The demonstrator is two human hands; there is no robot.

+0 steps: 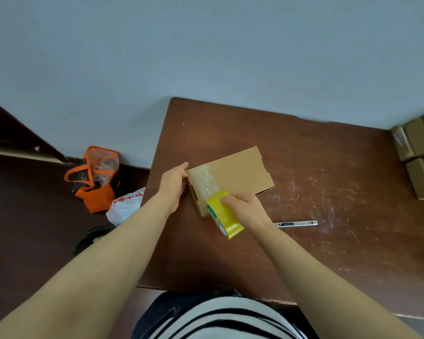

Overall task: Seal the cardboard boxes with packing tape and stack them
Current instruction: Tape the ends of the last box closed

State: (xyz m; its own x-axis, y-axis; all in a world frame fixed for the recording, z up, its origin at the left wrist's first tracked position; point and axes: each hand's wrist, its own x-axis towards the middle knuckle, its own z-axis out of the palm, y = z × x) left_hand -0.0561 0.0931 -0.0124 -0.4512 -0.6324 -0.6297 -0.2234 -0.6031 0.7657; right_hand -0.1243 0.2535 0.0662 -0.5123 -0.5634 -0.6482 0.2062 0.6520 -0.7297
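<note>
A flat closed cardboard box (240, 172) lies on the brown table (328, 216), slightly turned. A strip of clear tape (207, 182) runs across its left end down to a yellow tape roll (224, 216) at the box's near edge. My right hand (245, 206) grips the roll. My left hand (173, 184) rests against the box's left end, fingers at its far left corner. A stack of several cardboard boxes (419, 155) stands at the table's right edge.
A metal utility knife (295, 224) lies on the table right of my right wrist. On the dark floor to the left sit an orange bag (96, 177), a white plastic bag (125, 206) and a dark round object (93, 237). A pale wall rises behind the table.
</note>
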